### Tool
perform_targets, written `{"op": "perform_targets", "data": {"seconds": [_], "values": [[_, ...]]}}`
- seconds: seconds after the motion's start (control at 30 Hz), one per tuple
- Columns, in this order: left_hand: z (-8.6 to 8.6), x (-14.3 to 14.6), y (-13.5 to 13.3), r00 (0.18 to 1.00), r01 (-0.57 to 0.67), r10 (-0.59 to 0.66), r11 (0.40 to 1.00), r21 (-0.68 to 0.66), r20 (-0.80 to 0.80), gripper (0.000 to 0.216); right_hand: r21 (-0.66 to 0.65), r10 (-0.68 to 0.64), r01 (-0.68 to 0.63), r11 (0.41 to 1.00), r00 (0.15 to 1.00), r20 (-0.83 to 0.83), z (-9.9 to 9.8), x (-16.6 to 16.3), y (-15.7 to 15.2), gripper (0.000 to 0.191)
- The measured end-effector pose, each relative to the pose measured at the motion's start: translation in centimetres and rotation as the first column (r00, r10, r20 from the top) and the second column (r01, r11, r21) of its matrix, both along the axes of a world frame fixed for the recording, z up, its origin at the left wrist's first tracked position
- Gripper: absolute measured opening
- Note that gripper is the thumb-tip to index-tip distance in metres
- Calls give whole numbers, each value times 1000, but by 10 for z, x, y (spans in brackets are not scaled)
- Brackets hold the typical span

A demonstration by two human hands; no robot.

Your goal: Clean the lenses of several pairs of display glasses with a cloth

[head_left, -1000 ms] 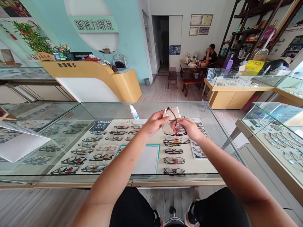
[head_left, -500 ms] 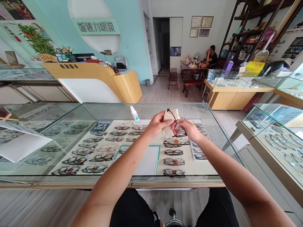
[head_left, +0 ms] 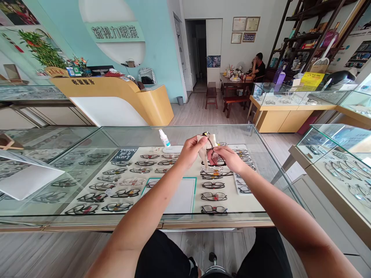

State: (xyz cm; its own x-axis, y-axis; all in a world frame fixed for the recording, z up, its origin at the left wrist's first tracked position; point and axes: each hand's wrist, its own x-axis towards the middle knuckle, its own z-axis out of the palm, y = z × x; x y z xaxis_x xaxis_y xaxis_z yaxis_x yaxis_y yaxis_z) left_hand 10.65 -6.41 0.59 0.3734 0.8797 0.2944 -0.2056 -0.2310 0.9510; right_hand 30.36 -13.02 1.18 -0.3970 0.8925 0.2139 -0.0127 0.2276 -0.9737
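Both hands meet above a glass display counter (head_left: 261, 154). My left hand (head_left: 191, 150) pinches a cream cleaning cloth (head_left: 203, 151) folded over one end of a pair of dark-framed glasses (head_left: 215, 157). My right hand (head_left: 227, 158) is closed on the other side of the frame, thumb against the lens. A small white spray bottle (head_left: 164, 138) stands on the glass just left of my left hand. Rows of spectacle frames (head_left: 213, 196) lie on trays inside the case below.
A second glass case (head_left: 333, 154) stands to the right, and a curved wooden reception desk (head_left: 121, 96) is beyond the counter. A person sits at a table (head_left: 234, 83) at the back. A white sheet (head_left: 26, 179) rests on the counter at far left.
The cloth has been gathered tighter round the frame and my hands have shifted slightly closer together; the glasses have turned a little in my grip.
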Motion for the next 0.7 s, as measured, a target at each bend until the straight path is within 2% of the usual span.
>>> {"op": "perform_targets", "data": {"seconds": [0.37,0.7], "values": [[7,-5,2,976,208,-200,973,-98,91,58,-19,-61,60,998,998,-32,7,5,-3,45],[11,-2,-9,956,293,-293,954,-69,22,57,-11,-44,44,999,999,-23,-2,5,2,45]]}}
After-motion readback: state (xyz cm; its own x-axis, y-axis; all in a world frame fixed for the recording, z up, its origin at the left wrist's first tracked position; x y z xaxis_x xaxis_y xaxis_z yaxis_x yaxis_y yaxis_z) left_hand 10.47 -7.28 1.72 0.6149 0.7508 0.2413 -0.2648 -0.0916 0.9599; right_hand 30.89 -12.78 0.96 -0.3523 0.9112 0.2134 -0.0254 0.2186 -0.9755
